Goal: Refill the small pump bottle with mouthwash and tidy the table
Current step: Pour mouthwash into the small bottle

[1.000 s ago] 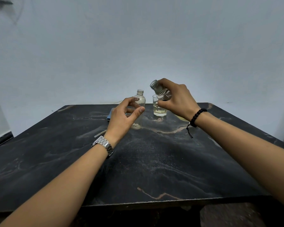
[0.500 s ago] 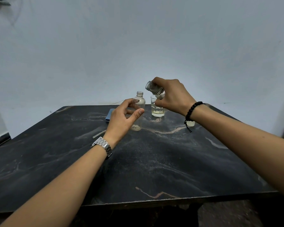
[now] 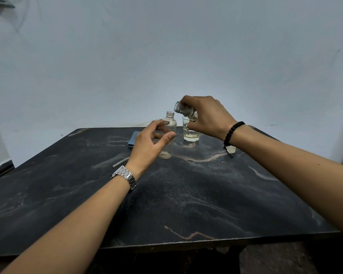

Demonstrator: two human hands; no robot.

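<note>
A small clear bottle with no cap stands upright on the dark marble table. My left hand hovers beside it, fingers loosely spread, holding nothing. My right hand grips a second open glass bottle, tilted so its mouth points left and up, above a drinking glass that holds a little yellowish liquid. Most of the tilted bottle is hidden in my palm.
A blue cloth lies behind my left hand. A thin clear tube lies on the table to the left. A small whitish cap sits under my right wrist. The wall stands close behind the table.
My right hand has carried the tilted bottle a little up and to the left, toward the small bottle's mouth. My left hand has stayed near the small bottle.
</note>
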